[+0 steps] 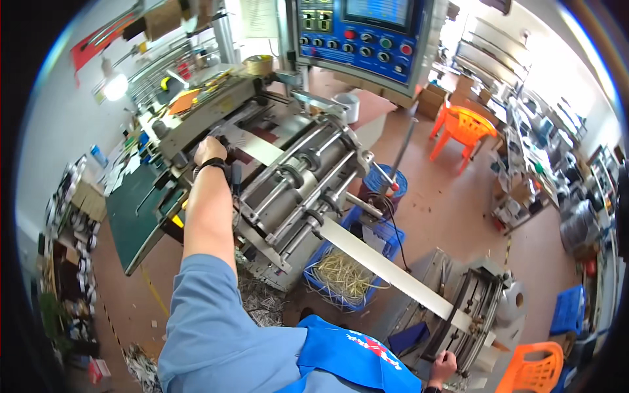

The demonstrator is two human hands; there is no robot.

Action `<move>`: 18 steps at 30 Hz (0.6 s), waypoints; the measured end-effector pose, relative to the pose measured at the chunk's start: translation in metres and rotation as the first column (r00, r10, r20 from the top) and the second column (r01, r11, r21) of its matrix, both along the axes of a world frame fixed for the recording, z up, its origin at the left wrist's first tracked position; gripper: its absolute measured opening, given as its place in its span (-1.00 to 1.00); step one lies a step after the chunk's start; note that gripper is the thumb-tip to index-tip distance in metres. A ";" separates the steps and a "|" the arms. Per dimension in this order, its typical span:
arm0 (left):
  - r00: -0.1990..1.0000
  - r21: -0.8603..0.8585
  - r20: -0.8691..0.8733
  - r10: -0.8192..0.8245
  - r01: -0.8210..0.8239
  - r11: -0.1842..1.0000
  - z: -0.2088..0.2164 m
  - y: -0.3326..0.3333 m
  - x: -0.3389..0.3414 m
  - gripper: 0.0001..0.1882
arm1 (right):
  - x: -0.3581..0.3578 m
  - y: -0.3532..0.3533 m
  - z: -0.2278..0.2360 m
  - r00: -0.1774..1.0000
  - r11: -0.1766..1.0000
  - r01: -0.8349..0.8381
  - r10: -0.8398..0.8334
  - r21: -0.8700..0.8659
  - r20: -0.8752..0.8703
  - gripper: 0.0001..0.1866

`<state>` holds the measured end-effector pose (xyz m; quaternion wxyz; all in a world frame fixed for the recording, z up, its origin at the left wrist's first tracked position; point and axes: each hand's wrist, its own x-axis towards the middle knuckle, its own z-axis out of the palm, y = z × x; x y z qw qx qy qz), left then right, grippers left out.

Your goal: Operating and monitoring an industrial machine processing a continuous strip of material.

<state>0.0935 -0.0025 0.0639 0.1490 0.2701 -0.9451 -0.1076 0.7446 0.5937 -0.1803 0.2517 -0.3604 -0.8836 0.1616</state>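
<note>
My left hand (pixel 211 150) reaches forward to the near left side of the roller machine (pixel 308 173). Its fingers are curled at a dark part there, and whatever they grip is hidden. A pale paper strip (pixel 390 265) comes out from under the rollers and slopes down to a smaller feeding unit (pixel 475 304) at the lower right. Close to the lower end of that unit's dark bar (pixel 449 327) is my right hand (pixel 443 368), closed, with its grip too small to make out. The strip passes beneath this bar.
A blue crate (pixel 400 239) of shredded paper strips (pixel 341 275) sits below the strip. Above the machine hangs a blue control panel (pixel 357 42). Orange chairs (pixel 466 124) stand on the right side. A green board (pixel 141 209) juts out at left. A cable trails near the crate.
</note>
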 end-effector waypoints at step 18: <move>0.998 0.150 0.026 -0.062 0.057 0.987 0.020 0.023 0.017 -0.55 | -0.002 -0.004 0.004 0.999 0.999 0.041 -0.041 -0.017 0.001 -0.81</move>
